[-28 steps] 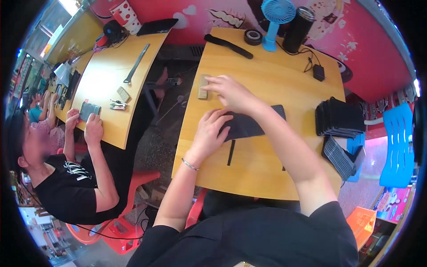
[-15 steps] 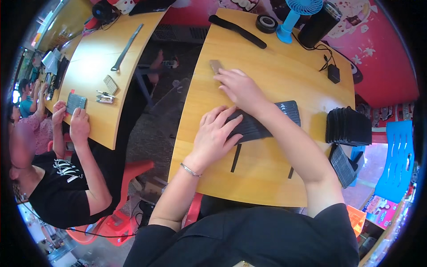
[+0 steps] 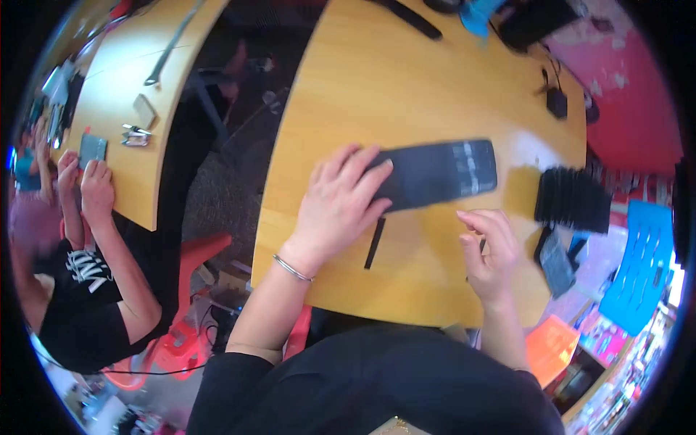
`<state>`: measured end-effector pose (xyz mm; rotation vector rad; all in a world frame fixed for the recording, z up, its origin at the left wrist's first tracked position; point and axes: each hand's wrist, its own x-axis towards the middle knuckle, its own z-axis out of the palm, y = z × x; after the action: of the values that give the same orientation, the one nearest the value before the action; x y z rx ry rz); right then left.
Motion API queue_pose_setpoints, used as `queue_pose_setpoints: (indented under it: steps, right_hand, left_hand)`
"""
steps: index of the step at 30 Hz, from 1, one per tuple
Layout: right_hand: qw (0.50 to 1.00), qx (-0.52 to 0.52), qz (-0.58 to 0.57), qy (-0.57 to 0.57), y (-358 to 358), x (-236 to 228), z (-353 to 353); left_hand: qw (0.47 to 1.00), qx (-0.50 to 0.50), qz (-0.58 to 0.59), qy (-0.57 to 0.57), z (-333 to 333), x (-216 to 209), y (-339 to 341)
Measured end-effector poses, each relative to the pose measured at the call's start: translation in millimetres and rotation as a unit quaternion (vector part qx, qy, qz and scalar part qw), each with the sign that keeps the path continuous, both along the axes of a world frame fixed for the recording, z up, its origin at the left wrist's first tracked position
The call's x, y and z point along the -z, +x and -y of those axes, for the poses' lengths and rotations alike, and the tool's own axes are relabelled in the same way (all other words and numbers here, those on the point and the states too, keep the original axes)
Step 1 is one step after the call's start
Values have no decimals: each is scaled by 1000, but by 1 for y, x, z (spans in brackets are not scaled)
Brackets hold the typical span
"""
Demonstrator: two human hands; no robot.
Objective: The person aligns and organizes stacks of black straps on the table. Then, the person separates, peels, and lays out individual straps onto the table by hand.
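A flat black panel with rounded corners lies across the middle of the wooden table, with blurred pale marks near its right end. My left hand, a metal bangle at the wrist, rests on the panel's left end with the fingers spread flat. My right hand hovers over the table just below the panel's right end. Its fingers are bent and stand apart from the thumb, and I see nothing held between them. A thin black strip lies below the panel. Another dark strip is mostly hidden by my right hand.
On the right stand a stack of black pieces and a grey folded piece. A black strap, black cylinder and charger lie at the far side. At the left, a co-worker's hands hold a grey piece at another table.
My right hand has left the small brown block and come back to the right, below the panel. The brown block no longer shows. My left hand stays on the panel; the whole view has shifted.
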<state>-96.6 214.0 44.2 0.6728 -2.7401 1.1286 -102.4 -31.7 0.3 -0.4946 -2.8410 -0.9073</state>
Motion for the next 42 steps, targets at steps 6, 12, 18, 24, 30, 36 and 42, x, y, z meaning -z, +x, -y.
queue_pose_setpoints:
  steps: [6,12,18,24,30,36,42]
  right_hand:
    - [983,139,111,-33,42,-17,-54]
    - [873,27,479,82,87,-44,-99]
    - [932,20,297,205,150,-28,-96]
    - [964,114,-57,235,201,36,-88]
    - [968,79,-61,228,210,42,-85]
    - [996,35,32,79,210,20,-99]
    - [975,164,92,-121,108,-9,-61]
  left_hand:
    - [998,0,-43,-37,2,3,-2]
    - [998,8,-38,-44,-3,3,-2]
    - [997,9,-71,-41,1,5,1]
    - [995,14,-88,-42,2,5,1]
    - [993,10,-110,-43,0,4,1]
    - [991,18,-131,-27,3,9,0]
    - [992,-18,-118,-41,5,11,5]
